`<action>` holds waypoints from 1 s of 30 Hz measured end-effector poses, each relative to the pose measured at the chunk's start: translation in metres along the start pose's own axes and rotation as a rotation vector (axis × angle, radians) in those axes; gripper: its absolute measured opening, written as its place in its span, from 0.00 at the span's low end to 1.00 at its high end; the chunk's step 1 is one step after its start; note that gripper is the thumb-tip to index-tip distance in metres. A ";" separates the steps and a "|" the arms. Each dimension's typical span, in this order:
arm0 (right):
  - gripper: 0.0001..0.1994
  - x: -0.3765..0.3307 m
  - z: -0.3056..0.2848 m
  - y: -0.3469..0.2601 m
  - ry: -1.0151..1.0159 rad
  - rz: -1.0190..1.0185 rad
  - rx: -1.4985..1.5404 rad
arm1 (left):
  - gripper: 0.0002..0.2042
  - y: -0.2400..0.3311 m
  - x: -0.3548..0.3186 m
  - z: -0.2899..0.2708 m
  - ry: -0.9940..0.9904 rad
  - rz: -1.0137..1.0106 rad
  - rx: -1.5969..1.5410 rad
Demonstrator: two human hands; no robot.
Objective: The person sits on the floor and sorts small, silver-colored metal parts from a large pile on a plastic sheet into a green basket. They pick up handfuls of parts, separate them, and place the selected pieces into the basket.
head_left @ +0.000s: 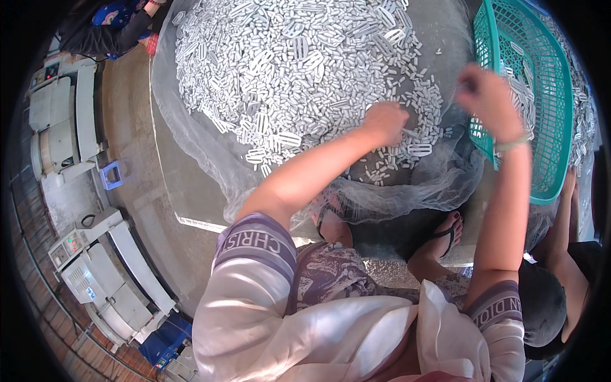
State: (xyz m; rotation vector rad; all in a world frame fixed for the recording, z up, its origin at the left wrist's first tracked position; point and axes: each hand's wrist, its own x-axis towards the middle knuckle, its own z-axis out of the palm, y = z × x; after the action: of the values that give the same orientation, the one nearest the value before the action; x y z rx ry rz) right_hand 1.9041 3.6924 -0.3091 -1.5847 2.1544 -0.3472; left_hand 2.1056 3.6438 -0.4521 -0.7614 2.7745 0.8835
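A wide heap of small silver metal pellets [299, 76] lies on a sheer mesh cloth [375, 207] spread over a table [191, 172]. Slotted silver buckle-like pieces [419, 150] are mixed in among the pellets. At the heap's right edge, my left hand [384, 124] is closed, its fingertips down by the pellets; whatever they pinch is too small to name. My right hand [493, 105] is raised beside the near left rim of a green plastic basket [541, 162], its fingers smeared by motion. More slotted silver pieces [523, 99] lie inside the basket.
Another person's arm [137, 32] reaches in at the far left. At the lower right are a person's arm [563, 242] and dark cap [544, 302]. Pale machines [114, 280] stand along the left, near a small blue stool [112, 175]. More silver pieces [582, 121] lie beyond the basket.
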 end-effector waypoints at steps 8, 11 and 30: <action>0.06 -0.053 0.140 0.009 -0.415 -0.107 -0.496 | 0.10 -0.039 -0.030 -0.062 -0.144 -0.256 -0.753; 0.06 -0.053 0.143 0.010 -0.265 -0.058 -0.487 | 0.10 -0.043 -0.048 -0.059 0.077 -0.118 -0.276; 0.09 -0.048 0.144 0.020 -0.253 -0.096 -0.431 | 0.16 -0.008 -0.056 -0.018 -0.030 -0.004 -0.220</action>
State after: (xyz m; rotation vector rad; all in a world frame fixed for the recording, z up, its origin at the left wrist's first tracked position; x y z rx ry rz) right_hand 1.9694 3.7518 -0.4335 -1.8470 2.0488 0.2987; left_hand 2.1584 3.6518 -0.4266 -0.7776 2.6782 1.2029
